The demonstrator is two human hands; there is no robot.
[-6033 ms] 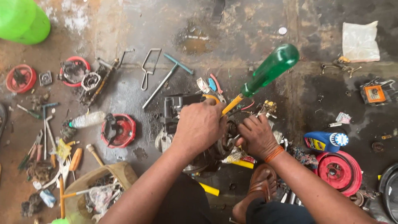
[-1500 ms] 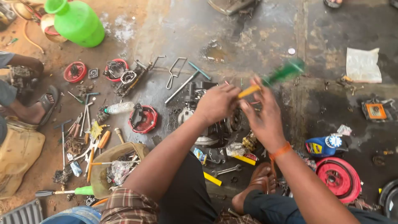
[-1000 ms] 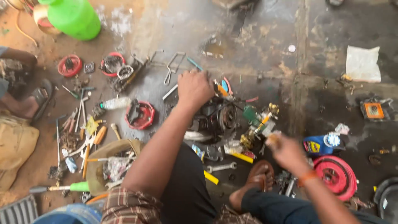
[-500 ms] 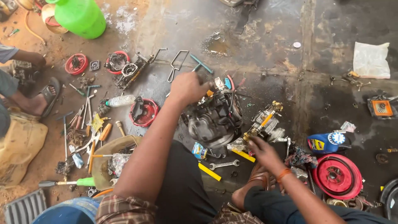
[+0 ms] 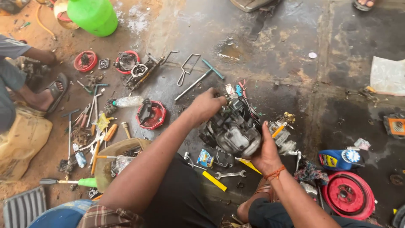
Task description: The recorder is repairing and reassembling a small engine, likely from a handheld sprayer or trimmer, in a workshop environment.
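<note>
Grey metal, greasy and finned: the small engine (image 5: 234, 130) sits between my hands just above the stained concrete floor (image 5: 274, 50). My left hand (image 5: 206, 105) curls closed over its top left edge, fingers wrapped on the housing. My right hand (image 5: 265, 151) cups the lower right side, thumb up against the casing. A yellow-handled screwdriver (image 5: 279, 130) lies just beside it, a spanner (image 5: 230, 174) near my knee, and a red pulley cover (image 5: 348, 195) well apart.

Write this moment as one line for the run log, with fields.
left hand: grips top of small engine | right hand: supports engine from below | engine: lifted above oily floor | nearby: spanner, red round cover
</note>
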